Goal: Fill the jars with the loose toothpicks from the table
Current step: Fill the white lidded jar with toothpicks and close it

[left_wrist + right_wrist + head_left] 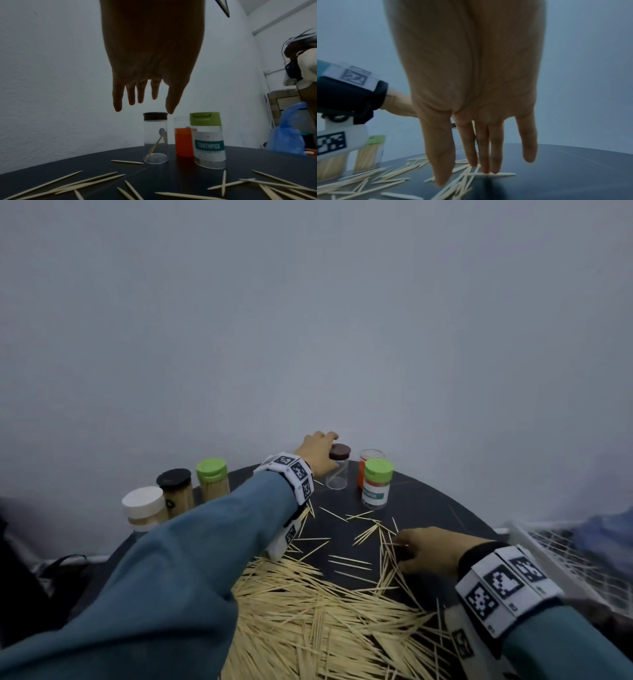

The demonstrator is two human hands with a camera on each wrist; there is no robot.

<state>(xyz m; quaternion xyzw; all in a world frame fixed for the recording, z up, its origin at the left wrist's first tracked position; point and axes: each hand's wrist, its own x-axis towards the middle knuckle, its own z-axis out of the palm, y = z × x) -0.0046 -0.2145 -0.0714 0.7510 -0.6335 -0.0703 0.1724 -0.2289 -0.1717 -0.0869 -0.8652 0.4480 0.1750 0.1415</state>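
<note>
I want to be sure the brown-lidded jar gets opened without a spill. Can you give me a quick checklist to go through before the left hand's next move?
1. Left hand over the brown lid: ok, fingers spread above it, thumb tip at its rim; no grip yet.
2. Clear jar upright on the table: ok.
3. Room in that jar: ok, only a couple of toothpicks inside.
4. Neighbours clear: not ok, the orange jar and the green-lidded jar stand close on one side.
5. Right hand ready with toothpicks: not ok, straight fingertips only touch a few; none gathered.
6. Lid type, twist or pull: cannot tell.
</note>
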